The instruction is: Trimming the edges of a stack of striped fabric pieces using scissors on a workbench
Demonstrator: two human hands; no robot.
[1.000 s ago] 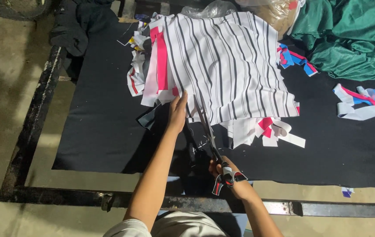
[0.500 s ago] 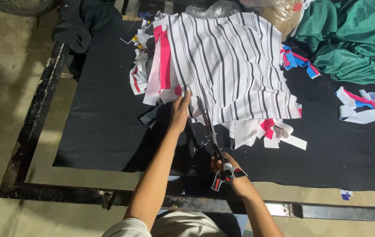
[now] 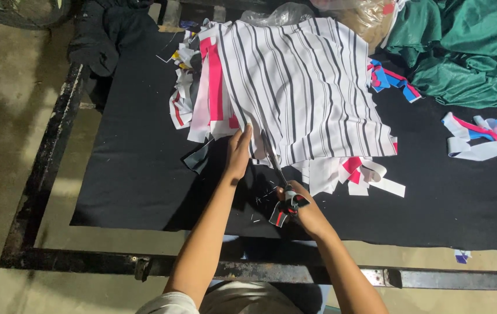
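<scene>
Striped fabric (image 3: 312, 87) under flat, open left hand (image 3: 238, 152) — scissors (image 3: 274, 166) gripped in right hand (image 3: 301, 203), blades at its edge

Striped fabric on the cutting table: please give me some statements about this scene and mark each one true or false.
1. The right hand holds scissors at the near edge of the striped fabric. True.
2. The left hand lifts the fabric off the table. False: it lies flat on the fabric beside the blades.
3. Green cloth lies at the far right. True.
4. The table cover is white. False: it is black.
</scene>
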